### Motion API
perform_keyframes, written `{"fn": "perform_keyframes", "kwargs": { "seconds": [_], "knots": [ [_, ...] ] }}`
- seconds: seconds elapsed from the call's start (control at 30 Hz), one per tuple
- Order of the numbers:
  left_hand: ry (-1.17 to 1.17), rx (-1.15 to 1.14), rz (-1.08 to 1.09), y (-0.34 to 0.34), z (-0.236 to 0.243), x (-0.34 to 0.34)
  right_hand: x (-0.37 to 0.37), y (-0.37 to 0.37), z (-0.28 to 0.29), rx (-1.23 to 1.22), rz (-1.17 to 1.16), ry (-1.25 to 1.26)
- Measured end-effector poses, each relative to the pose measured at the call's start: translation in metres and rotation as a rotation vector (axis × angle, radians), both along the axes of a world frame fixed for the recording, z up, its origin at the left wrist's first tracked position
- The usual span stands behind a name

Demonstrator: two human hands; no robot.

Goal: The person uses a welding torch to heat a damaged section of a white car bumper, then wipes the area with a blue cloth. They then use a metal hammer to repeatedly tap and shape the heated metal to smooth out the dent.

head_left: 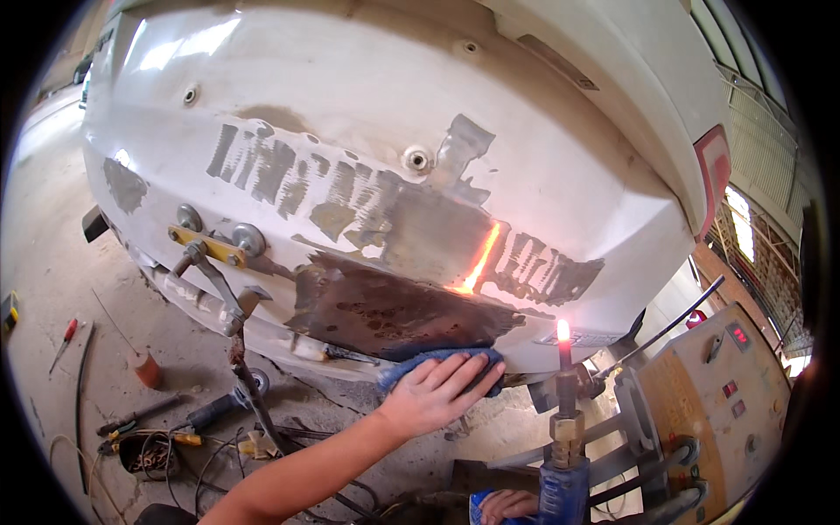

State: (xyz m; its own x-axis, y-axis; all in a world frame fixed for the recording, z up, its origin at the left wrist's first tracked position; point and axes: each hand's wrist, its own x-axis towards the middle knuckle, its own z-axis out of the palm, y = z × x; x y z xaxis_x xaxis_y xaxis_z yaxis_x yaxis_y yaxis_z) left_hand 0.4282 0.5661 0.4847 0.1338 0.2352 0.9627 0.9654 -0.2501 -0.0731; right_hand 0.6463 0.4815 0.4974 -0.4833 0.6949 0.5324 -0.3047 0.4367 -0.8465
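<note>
Lying on floor (52,245): screwdriver (69,332), grinder (214,411); at right: control box (691,394); glowing-tipped tool (564,490), upright before car (350,79); left hand (435,388) palm down, gripping cloth (401,372) at car's lower edge; right hand (510,505) beside tool, grip cannot be told.

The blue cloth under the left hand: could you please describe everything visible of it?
The cloth is blue, soft-looking and bunched into a pad. The left hand lies over it, fingers spread, hiding much of it. It sits at the lower edge of the dark patch on the white car. Its underside is hidden.
</note>
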Motion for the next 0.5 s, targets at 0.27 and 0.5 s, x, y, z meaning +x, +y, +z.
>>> {"fn": "perform_keyframes", "kwargs": {
  "seconds": [0.27,0.5],
  "knots": [
    [-0.658,0.490,0.211,-0.020,0.025,-0.052,0.002,0.001,0.004,0.034,-0.043,0.020],
    [-0.006,-0.029,-0.015,-0.004,-0.014,-0.007,-0.006,-0.008,0.006,0.060,-0.040,-0.016]
  ]
}}
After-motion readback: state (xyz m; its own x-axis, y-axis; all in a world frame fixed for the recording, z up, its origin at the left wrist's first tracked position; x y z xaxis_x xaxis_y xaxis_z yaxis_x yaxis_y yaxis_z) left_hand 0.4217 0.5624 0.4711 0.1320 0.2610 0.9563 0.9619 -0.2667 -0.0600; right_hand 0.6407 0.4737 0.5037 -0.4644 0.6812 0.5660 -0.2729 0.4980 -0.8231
